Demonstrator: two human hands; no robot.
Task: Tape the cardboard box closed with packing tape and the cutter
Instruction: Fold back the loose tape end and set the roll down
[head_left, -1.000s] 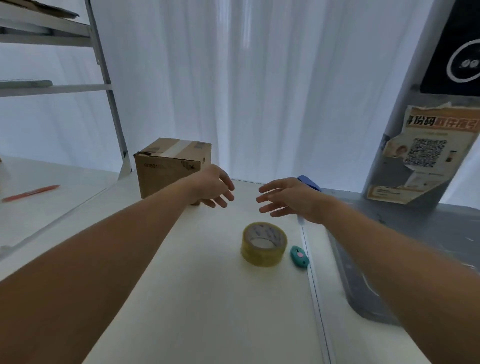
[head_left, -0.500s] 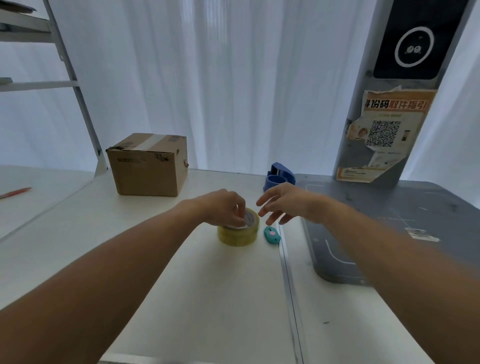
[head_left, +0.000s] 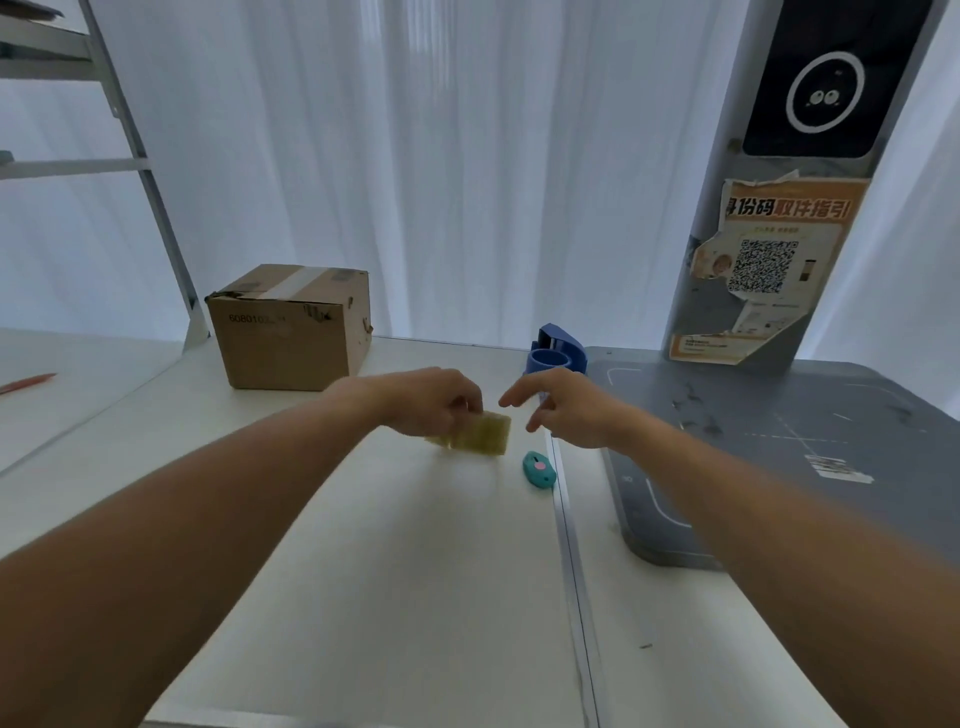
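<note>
Bare white table (head_left: 363, 597) is lying open in front of the cardboard box (head_left: 291, 332). To the box's right, the left hand (head_left: 431, 402) gripping the tape roll (head_left: 480, 434), the spread right hand (head_left: 566, 410), the teal cutter (head_left: 539, 470) and a blue dispenser (head_left: 556, 351) are crowding the way.

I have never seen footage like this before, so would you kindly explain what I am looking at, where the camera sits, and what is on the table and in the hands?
There is no machine here: a person works with two bare hands, and one wide-angle camera worn on the head looks forward and down at them. The left hand grips a yellowish roll of packing tape, blurred and apparently lifted off the white table. The right hand is open, fingers spread, reaching toward the roll and holding nothing. A small teal cutter lies on the table just below it. Farther back on the left stands the cardboard box, flaps down with a strip of tape on top. A blue tape dispenser sits behind the hands, beside a grey mat.
</note>
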